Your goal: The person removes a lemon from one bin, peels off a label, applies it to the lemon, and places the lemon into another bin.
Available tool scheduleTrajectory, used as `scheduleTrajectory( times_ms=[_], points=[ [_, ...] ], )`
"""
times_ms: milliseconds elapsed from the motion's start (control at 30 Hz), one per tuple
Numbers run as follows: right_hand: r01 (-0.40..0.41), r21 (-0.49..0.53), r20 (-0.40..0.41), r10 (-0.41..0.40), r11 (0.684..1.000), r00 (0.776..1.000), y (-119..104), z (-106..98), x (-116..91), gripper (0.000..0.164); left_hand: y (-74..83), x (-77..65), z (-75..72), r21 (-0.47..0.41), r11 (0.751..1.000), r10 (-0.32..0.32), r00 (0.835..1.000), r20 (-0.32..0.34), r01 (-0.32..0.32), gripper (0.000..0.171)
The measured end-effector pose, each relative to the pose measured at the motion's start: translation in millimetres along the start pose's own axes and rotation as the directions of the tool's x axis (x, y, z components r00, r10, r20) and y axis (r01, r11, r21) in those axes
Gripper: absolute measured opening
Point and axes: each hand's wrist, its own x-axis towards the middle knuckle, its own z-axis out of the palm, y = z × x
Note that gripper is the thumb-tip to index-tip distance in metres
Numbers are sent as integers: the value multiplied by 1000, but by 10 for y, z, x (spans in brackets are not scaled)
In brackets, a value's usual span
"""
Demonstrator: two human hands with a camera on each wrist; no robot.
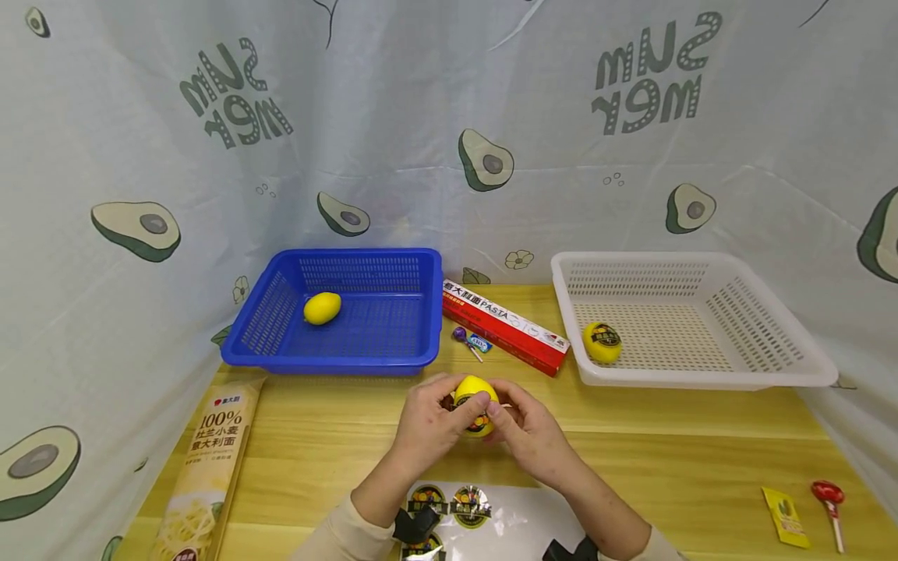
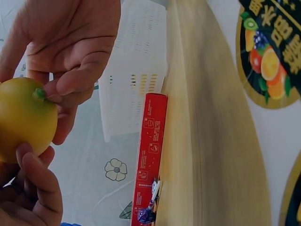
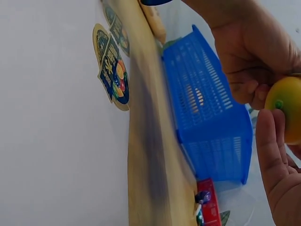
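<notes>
The table (image 1: 316,444) bears a white basket (image 1: 701,378) on the right and a blue basket (image 1: 330,364) on the left, both at the far side, presumably to leave the near stretch for handwork. The sheet (image 1: 522,514) lies closest, by the wrists, a spot that seems chosen to keep its spare labels (image 1: 470,506) within easy reach. The left hand (image 1: 433,417) and right hand (image 1: 532,436) meet between sheet and baskets, both pinching one fruit, thumbs in front, fingers curled about its sides; a grip from two sides probably stops so round a thing turning. That held lemon (image 1: 474,386) sits between them, touching both. Another lemon (image 1: 323,308), no label showing, lies in the blue basket; a labelled one (image 1: 602,341) lies in the white. The held lemon's label (image 1: 481,425) faces the person — likely so the thumbs can press it — and the left thumb hides part of it.
</notes>
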Motion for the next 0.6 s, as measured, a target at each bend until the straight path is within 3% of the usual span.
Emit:
scheduleTrajectory(
  times_ms=[167,367,600],
  points=[
    [-16,-16,-13,16,1000,1000,-11,15,-1,44,-22,-11,24,11,998,69,995,-75,-68,17],
    [-18,-12,-1,18,1000,1000,-3,34,1,44,-81,-9,35,30,988,156,976,-154,-153,16],
    [-13,18,23,13,1000,1000,22,43,-6,46,-103,6,50,39,989,149,964,-221,-144,32]
  ],
)
